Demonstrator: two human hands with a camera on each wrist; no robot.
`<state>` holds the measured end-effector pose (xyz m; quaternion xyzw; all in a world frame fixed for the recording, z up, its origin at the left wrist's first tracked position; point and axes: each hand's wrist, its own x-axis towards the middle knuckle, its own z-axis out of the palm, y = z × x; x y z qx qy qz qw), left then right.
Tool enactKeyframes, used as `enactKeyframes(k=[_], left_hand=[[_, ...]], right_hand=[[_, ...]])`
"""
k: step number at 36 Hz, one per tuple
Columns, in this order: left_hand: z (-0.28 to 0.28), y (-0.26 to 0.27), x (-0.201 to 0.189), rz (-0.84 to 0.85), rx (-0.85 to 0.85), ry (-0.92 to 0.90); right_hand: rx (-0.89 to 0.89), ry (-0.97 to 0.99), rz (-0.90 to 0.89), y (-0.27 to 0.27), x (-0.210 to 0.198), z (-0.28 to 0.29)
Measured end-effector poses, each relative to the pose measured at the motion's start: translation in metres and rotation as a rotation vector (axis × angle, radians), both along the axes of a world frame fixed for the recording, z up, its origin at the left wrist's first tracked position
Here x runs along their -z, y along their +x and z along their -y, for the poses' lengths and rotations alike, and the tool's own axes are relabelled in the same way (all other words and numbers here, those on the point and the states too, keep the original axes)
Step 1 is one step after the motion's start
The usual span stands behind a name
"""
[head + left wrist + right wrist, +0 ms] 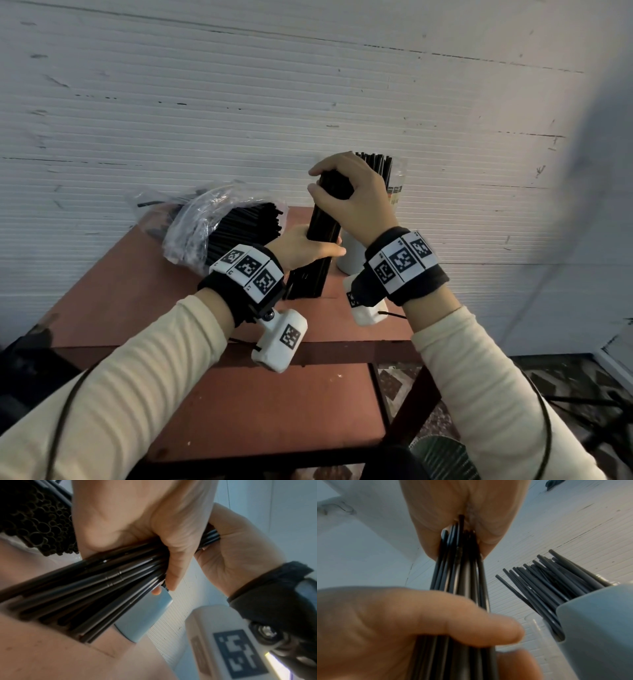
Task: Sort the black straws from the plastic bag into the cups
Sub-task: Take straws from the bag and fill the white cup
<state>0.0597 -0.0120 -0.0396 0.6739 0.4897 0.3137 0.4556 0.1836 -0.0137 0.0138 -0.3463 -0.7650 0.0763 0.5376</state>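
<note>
A bundle of black straws [323, 236] is being stood upright near the table's [137, 291] far edge, gripped mid-length by the left hand [301, 248] and clasped at the top by the right hand [356, 198]. The thin, smooth, glossy tubes are judged light and slippery, best squeezed together. The crinkled plastic bag [191, 222] and a filled cup [594, 622] are lying alongside.

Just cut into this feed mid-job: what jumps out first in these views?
At the middle of the red table, both hands clamp an upright bundle of black straws standing on its lower ends: the left hand grips low, the right hand wraps the top. Left of it lies the plastic bag, still packed with straws. Behind the right hand stands a cup already holding straws.
</note>
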Motion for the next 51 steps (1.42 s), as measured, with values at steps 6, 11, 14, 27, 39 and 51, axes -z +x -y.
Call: enactKeyframes(k=[6, 11, 14, 27, 39, 51], left_hand=[[0.001, -0.005, 0.001, -0.074, 0.030, -0.053], [0.002, -0.006, 0.003, -0.099, 0.033, -0.037], [0.003, -0.008, 0.003, -0.093, 0.034, -0.025], [0.028, -0.014, -0.034, -0.028, 0.212, 0.152], [0.030, 0.019, -0.033, -0.029, 0.340, 0.156], [-0.040, 0.057, -0.010, -0.025, -0.088, 0.049]], right_hand=[[-0.009, -0.017, 0.006, 0.001, 0.002, 0.001], [-0.016, 0.004, 0.013, 0.000, 0.002, 0.003], [-0.031, -0.005, 0.019, 0.000, 0.002, 0.004], [-0.170, -0.336, 0.128, 0.025, -0.021, 0.028], [-0.131, -0.380, 0.082, 0.034, -0.020, 0.035], [0.133, -0.211, -0.330, 0.092, -0.076, -0.030]])
